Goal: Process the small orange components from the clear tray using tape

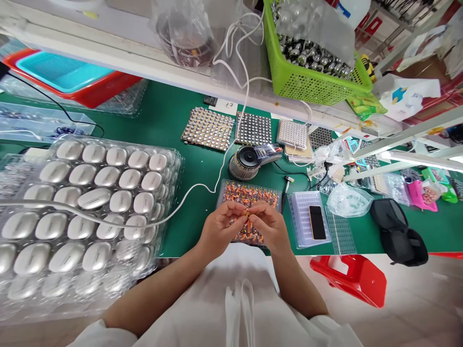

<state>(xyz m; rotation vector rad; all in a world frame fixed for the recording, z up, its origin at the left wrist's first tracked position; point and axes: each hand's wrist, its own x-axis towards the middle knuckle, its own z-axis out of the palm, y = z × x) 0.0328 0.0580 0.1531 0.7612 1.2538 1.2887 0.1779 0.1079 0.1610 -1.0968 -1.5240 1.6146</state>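
My left hand (pixel 221 228) and my right hand (pixel 269 226) meet over a tray (pixel 278 198) filled with small orange parts (pixel 249 191). Between the fingertips of both hands is a small orange and yellow part (pixel 247 215), pinched from each side. Its exact shape is too small to tell. Fingers and palms hide the middle of the tray. Just beyond the tray stands a round grey device (pixel 244 163) with a black top.
Stacked clear trays of silver cases (pixel 108 178) fill the left. A white cable (pixel 195 187) crosses the green table (pixel 195 217). To the right lie a phone (pixel 317 222) on plastic trays (pixel 300 221), a small hammer (pixel 287 185) and a black case (pixel 390 217). A green basket (pixel 307 82) sits on the shelf.
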